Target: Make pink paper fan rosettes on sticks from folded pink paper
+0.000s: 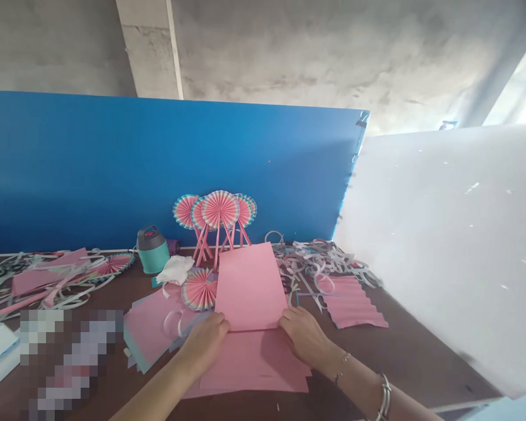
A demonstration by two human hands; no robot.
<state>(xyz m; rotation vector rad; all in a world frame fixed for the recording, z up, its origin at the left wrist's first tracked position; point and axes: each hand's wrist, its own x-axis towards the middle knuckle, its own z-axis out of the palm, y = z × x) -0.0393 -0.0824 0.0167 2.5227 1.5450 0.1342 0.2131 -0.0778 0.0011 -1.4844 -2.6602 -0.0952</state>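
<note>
A pink paper sheet (251, 286) is raised at a tilt in the middle, its lower edge between my hands. My left hand (209, 339) pinches its lower left corner, and my right hand (304, 334) pinches the lower right corner. Beneath it, more pink sheets (258, 365) lie flat on the brown table (377, 356). A pleated paper rosette (199, 289) rests just left of the raised sheet. Pink and light blue sheets (151, 327) are spread left of my left hand. Bracelets circle my right wrist.
Pink paper fans (220, 209) stand at the back before a blue panel (114, 164). A teal container (152, 251) and white tissue (175, 269) are left of them. Paper strips (324, 260) heap at the back right, near a creased pink sheet (353, 301). A white panel (442, 234) borders the right.
</note>
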